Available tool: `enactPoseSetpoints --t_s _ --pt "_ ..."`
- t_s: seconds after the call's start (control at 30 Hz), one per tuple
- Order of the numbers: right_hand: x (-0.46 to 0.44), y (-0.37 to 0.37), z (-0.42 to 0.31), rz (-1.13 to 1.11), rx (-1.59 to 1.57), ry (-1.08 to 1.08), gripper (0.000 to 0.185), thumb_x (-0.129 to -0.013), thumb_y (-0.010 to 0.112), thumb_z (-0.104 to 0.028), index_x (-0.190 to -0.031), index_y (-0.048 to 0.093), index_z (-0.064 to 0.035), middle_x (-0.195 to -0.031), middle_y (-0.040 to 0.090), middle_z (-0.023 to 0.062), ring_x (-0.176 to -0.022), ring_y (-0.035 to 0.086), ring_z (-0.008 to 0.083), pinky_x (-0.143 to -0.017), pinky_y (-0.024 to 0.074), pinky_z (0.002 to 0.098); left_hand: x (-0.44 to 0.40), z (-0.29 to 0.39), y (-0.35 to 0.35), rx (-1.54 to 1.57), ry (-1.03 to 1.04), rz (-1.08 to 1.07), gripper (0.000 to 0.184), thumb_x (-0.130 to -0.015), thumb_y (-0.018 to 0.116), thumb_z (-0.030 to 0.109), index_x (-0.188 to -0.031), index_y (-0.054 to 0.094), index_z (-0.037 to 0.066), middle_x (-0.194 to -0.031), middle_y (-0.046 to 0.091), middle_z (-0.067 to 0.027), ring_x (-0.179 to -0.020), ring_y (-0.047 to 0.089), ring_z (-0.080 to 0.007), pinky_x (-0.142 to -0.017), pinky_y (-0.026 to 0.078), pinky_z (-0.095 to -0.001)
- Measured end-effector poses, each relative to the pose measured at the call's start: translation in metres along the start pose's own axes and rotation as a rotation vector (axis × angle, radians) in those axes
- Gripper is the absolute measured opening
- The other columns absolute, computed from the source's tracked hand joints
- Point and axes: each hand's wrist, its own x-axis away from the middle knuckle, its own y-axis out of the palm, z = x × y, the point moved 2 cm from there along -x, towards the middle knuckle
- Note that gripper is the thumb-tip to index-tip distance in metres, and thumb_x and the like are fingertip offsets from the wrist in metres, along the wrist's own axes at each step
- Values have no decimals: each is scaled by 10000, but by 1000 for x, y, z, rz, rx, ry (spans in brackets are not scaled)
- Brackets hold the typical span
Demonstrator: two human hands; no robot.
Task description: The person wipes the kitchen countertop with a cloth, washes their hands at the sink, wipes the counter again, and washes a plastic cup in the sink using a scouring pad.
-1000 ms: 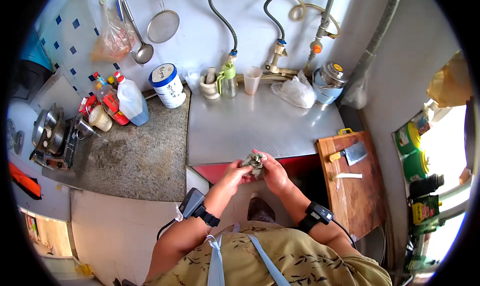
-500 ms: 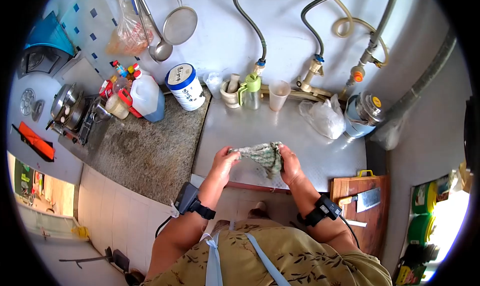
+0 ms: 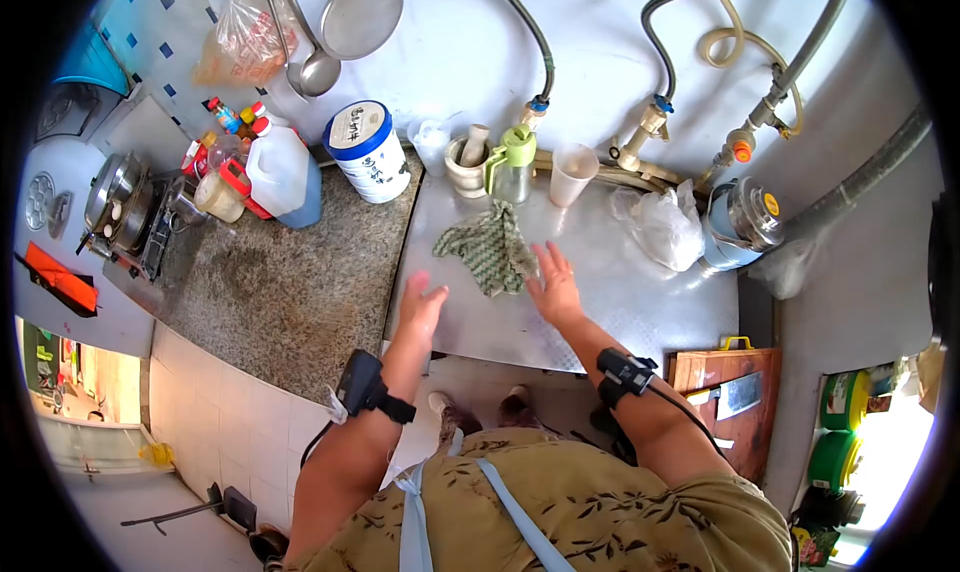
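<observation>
A green-and-white checked cloth lies rumpled on the metal counter, its far tip close to the green-lidded glass jug. My right hand is open with fingers spread, right beside the cloth's right edge; whether a fingertip touches it I cannot tell. To the near left of the cloth, my left hand is open and holds nothing, its thumb apart from the fingers. Both wrists wear black strapped devices.
Along the wall stand a white tub with blue lid, a stone mortar, a plastic cup, a white plastic bag and a blue flask. A cleaver lies on the wooden board at right.
The cloth, held bunched between both hands before, now lies spread on the counter farther from me. Both hands have let go and opened.
</observation>
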Motion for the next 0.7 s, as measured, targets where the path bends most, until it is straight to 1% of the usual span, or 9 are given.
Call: enactPoseSetpoints --t_s 0.03,0.07,0.1,0.13,0.23,0.37,0.47,0.63,0.7 --pt "4 8 -7 -2 1 -1 603 -798 592 -257 -1344 342 -199 -1392 288 145 -1256 294 378 -1013 299 445 3 -7 -4 -64 8 -60 421 -803 595 122 -1196 453 73 -1153 497 -96 -1023 501 -192 -761 447 -333" --pt "5 16 -15 -57 141 -115 596 -806 588 -261 -1345 342 -204 -1411 249 143 -1280 245 385 -1025 269 469 6 -14 -9 -60 8 -57 421 -803 595 122 -1196 453 73 -1153 497 -96 -1023 501 -192 -761 447 -333" --pt "2 23 -22 -111 280 -230 590 -813 585 -266 -1347 341 -208 -1431 210 141 -1305 197 392 -1037 238 492 15 -12 -11 -39 -42 -164 364 -807 588 120 -1153 482 68 -1113 518 -81 -958 526 -176 -737 448 -315" --pt "-5 32 -25 -191 345 -263 584 -828 565 -330 -1354 335 -225 -1455 158 111 -1343 95 370 -1058 172 515 23 -13 -13 -19 -92 -271 310 -812 581 118 -1109 512 63 -1073 540 -66 -893 550 -160 -714 450 -297" --pt "-29 46 -28 -256 443 -302 576 -853 495 -423 -1367 318 -235 -1460 151 117 -1353 67 355 -1075 131 502 37 -18 -24 -89 -13 -363 272 -817 568 102 -1082 520 64 -1009 563 -39 -803 570 -137 -686 449 -270" --pt "-55 76 -20 -310 494 -350 596 -856 426 -498 -1362 331 -197 -1449 176 146 -1347 89 357 -1080 117 496 44 -38 -42 -25 34 -434 253 -836 553 99 -1083 516 62 -1016 566 -46 -831 572 -141 -692 448 -272" --pt "-61 88 -27 -233 497 -377 633 -862 396 -517 -1364 320 -140 -1444 185 165 -1346 104 352 -1085 110 483 49 -41 -54 118 -55 -436 252 -816 571 102 -1059 537 43 -973 580 -52 -830 543 -119 -710 445 -251" --pt "-83 99 -39 -273 460 -470 587 -879 400 -404 -1338 324 -46 -1434 220 158 -1345 158 305 -1086 132 463 47 -32 -69 176 -214 -354 220 -844 550 94 -1057 522 45 -1006 587 -65 -842 578 -136 -687 452 -248" --pt "-93 108 -44 -252 455 -460 566 -877 402 -366 -1330 329 -35 -1434 224 154 -1346 162 297 -1086 138 459 42 -39 -71 180 -200 -373 214 -854 542 94 -1061 519 45 -1015 588 -68 -839 582 -139 -679 454 -249"
